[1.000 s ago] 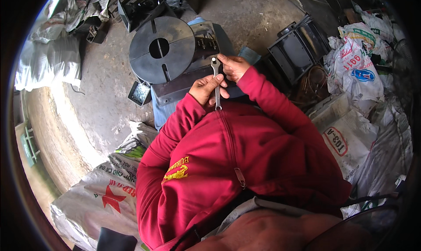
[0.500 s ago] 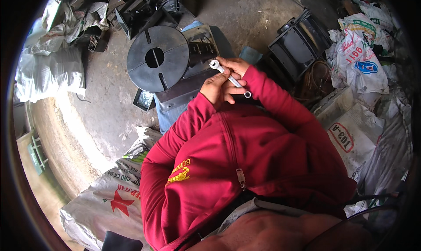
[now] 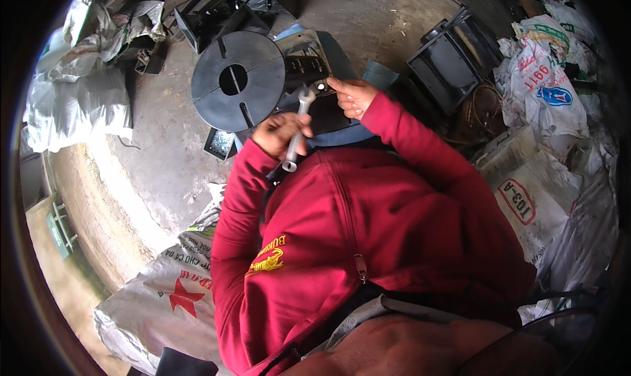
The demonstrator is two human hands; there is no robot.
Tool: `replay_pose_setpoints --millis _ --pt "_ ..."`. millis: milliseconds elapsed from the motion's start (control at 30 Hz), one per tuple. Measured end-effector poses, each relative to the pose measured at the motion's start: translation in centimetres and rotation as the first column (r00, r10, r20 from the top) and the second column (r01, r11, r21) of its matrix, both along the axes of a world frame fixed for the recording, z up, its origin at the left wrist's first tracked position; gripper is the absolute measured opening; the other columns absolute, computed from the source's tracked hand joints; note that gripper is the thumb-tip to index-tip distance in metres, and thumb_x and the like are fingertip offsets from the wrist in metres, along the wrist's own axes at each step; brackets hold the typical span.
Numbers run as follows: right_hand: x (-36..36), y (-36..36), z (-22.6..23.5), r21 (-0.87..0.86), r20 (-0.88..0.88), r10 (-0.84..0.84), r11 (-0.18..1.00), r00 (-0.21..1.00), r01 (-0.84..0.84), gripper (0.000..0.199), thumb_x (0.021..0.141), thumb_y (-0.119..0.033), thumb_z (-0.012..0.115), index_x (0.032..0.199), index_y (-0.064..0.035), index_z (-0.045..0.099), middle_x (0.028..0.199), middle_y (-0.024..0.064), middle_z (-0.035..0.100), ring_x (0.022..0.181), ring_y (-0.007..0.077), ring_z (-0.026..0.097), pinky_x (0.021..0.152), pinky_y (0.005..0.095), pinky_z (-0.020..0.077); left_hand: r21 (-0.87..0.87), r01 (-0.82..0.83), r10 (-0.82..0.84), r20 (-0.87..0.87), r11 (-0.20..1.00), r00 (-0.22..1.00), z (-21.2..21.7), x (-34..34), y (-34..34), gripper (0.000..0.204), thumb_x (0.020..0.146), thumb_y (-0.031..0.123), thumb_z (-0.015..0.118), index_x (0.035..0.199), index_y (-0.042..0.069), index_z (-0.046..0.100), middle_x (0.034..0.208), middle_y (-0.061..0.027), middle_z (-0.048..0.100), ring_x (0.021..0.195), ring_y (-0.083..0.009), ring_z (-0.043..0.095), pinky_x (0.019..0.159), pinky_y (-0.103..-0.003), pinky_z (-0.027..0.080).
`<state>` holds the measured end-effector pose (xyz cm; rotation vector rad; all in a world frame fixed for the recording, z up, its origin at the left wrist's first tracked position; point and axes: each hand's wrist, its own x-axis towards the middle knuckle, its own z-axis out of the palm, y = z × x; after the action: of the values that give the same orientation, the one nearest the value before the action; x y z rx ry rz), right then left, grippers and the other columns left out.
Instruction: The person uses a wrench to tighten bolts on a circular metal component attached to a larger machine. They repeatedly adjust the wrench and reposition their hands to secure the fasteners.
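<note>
Gripping a combination wrench (image 3: 297, 129) by its shank, the left hand (image 3: 279, 133) has its fingers wrapped tight around the steel, with the open-end jaw poking up toward 12 o'clock and the ring end sticking out below the fist at about 6. That wrench looks like plain chromed steel, so I'd judge it stiff, fairly hefty for its size and a bit slick if there's any oil about (this spot looks grimy enough). Best place to hold it is probably low on the shank, close to where the hand already is, since that gives leverage on the head.

The open end sits right at the edge of a dark metal housing (image 3: 309, 64), just beside a small bright bolt head (image 3: 321, 86). I can't tell whether the wrench head is actually seated on anything.

The right hand (image 3: 353, 96) comes in from 3 o'clock with its fingers curled and the fingertips pressed together near that bolt head. Whether it's pinching something tiny or just touching the metal is too small to make out.

Both red sleeves (image 3: 407, 146) are bent at the elbow, forearms angled up toward the work. At 10 o'clock from the hands lies a round black slotted disc (image 3: 238, 80) on the concrete floor (image 3: 164, 159), touching the housing. White woven sacks (image 3: 545, 198) pile up around 3 to 4 o'clock.
</note>
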<state>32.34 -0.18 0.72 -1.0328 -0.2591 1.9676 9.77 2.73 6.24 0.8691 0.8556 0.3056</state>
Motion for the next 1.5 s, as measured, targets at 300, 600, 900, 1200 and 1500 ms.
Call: replay_pose_setpoints --millis 300,600,900,1200,1500 --pt "0.0 -0.4 1.2 0.028 0.111 0.006 1.0 0.994 -0.009 0.03 0.087 -0.039 0.062 0.073 -0.0155 0.05 0.049 -0.0092 0.033 0.037 0.0007 0.029 0.033 0.0183 0.0205 -0.082 0.131 -0.117 0.16 0.988 0.98 -3.0 3.4 -1.2 0.034 0.096 0.032 0.045 0.084 0.003 0.058 0.065 -0.0156 0.065 0.033 -0.0136 0.048 0.032 -0.022 0.037" --pt "-0.3 -0.7 1.8 0.075 0.225 0.023 0.996 0.974 -0.041 0.035 0.086 -0.044 0.06 0.069 -0.0144 0.051 0.047 -0.0071 0.035 0.036 0.0032 0.03 0.036 0.0208 0.0234 -0.257 0.076 -0.015 0.231 0.963 0.973 -2.0 5.5 -2.2 0.034 0.095 0.033 0.045 0.096 0.0 0.055 0.084 -0.0219 0.066 0.056 -0.0229 0.065 0.036 -0.025 0.046" --pt "0.6 -0.6 2.9 0.11 0.281 0.109 0.983 0.954 -0.145 0.037 0.085 -0.049 0.059 0.078 -0.0122 0.062 0.051 -0.003 0.047 0.04 0.0062 0.042 0.037 0.0228 0.032 -0.219 0.06 0.008 0.298 0.974 0.955 -2.0 7.1 -2.2 0.04 0.097 0.035 0.036 0.106 -0.001 0.05 0.1 -0.0236 0.063 0.079 -0.0267 0.068 0.046 -0.026 0.051" --pt "1.0 -0.1 0.9 0.01 -0.029 0.103 0.995 0.994 -0.103 0.035 0.082 -0.045 0.065 0.069 -0.0166 0.049 0.048 -0.0074 0.033 0.036 0.0031 0.031 0.035 0.0191 0.0243 -0.069 -0.029 0.034 0.085 0.997 0.996 -1.6 2.7 -0.5 0.033 0.093 0.03 0.052 0.081 0.002 0.061 0.051 -0.0026 0.053 0.038 -0.0109 0.046 0.037 -0.022 0.033" --pt "0.5 -0.2 1.1 0.001 -0.013 0.08 0.997 0.997 -0.08 0.043 0.082 -0.044 0.066 0.063 -0.0195 0.036 0.047 -0.0084 0.031 0.035 0.0021 0.027 0.034 0.0191 0.0191 -0.009 0.018 -0.017 0.088 1.0 0.996 -1.5 3.3 -2.1 0.031 0.095 0.032 0.049 0.086 0.003 0.059 0.06 -0.0079 0.063 0.035 -0.0079 0.045 0.035 -0.019 0.033"
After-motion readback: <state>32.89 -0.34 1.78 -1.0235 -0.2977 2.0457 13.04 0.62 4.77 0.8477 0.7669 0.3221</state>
